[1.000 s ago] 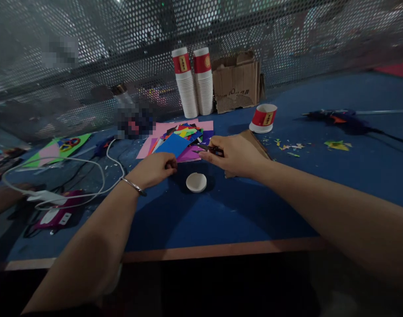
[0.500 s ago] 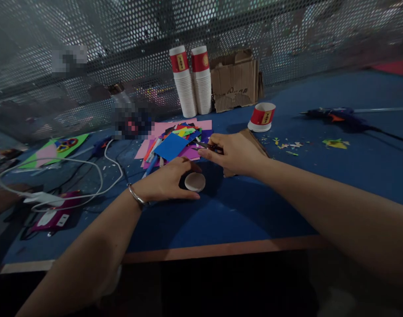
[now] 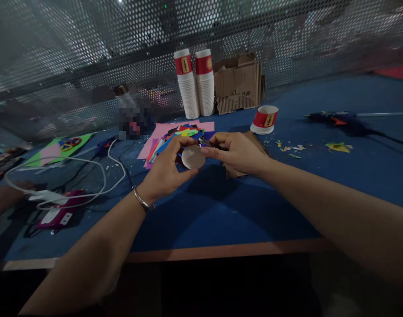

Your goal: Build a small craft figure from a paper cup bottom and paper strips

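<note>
My left hand (image 3: 168,169) pinches a round white piece (image 3: 193,158) by its edge, thumb below and fingers above. It looks like the bottom of a paper cup, raised off the table with its pale face towards me. My right hand (image 3: 239,152) is closed around dark scissors (image 3: 205,141), whose tips lie partly behind the white piece. My right thumb is close to the piece's right edge; whether it touches is unclear. Behind both hands is a pile of coloured paper scraps (image 3: 188,131) on pink sheets (image 3: 160,130). Flattened brown cardboard (image 3: 234,172) lies beneath my right hand.
Two tall paper cup stacks (image 3: 190,94) stand at the back beside a cardboard box (image 3: 237,86). A red-and-white cup (image 3: 265,119) sits to the right, near paper bits and a glue gun (image 3: 342,121). A white cable (image 3: 104,176) and purple power strip (image 3: 61,215) lie left.
My left hand has lifted the round white piece and turned its face towards me, bringing it up to the scissors. My right hand has stayed almost in place.
</note>
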Available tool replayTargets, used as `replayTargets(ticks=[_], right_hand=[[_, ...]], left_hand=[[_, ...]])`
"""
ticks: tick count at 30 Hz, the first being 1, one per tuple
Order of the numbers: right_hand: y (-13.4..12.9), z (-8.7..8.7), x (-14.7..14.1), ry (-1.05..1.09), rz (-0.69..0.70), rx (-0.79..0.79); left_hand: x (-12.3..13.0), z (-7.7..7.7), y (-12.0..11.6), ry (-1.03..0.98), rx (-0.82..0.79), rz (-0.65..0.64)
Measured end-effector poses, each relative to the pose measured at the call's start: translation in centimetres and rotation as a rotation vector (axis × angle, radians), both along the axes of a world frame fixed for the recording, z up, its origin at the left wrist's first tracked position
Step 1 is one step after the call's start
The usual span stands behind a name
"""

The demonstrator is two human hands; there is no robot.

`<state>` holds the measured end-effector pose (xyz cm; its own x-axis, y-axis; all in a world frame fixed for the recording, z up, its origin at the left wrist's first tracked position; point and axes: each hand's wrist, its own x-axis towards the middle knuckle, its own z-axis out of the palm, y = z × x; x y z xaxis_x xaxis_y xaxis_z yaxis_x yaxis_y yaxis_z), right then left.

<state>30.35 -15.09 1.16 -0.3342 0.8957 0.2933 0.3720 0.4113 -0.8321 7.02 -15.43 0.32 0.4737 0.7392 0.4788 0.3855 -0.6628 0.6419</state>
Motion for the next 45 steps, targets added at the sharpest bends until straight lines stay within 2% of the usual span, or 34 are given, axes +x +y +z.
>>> replayTargets(ticks=[8,14,17,21,24,28,31,35,39,45], right_hand=[[-0.1,-0.1,-0.2,0.236,0.137,-0.164],[-0.9,0.5,-0.5,0.248,0.133,-0.172],[-1.5,1.0,-0.7,0.225,0.112,-0.175],[-1.7,1.2,-0.9,0.224,0.031,0.024],[-1.9,1.3,-1.1,0.253,0.016,0.086],[-2.3,1.5,-1.3,0.249,0.023,0.018],[-2.3,1.6,-1.2,0.268,0.044,0.044],[-2.4,1.6,-1.0,0.262,0.088,0.09],[-2.5,1.4,-0.8,0.211,0.086,0.013],[-2.0,1.0,-0.7,0.059,0.111,-0.062]], left_hand=[[0.7,0.4,-0.5,-0.257,-0.252,-0.163],[1.1,1.0,-1.0,-0.417,-0.371,-0.104],[1.1,1.1,-1.0,-0.425,-0.355,-0.076],[1.0,1.0,-0.9,-0.391,-0.314,-0.096],[1.1,0.9,-0.9,-0.359,-0.302,-0.103],[1.3,0.9,-1.2,-0.336,-0.308,-0.109],[1.3,1.2,-1.4,-0.335,-0.264,-0.107],[1.0,1.7,-1.3,-0.29,-0.165,-0.025],[0.5,1.7,-0.5,-0.258,-0.078,0.068],[-0.1,1.1,0.1,-0.177,0.027,0.108]])
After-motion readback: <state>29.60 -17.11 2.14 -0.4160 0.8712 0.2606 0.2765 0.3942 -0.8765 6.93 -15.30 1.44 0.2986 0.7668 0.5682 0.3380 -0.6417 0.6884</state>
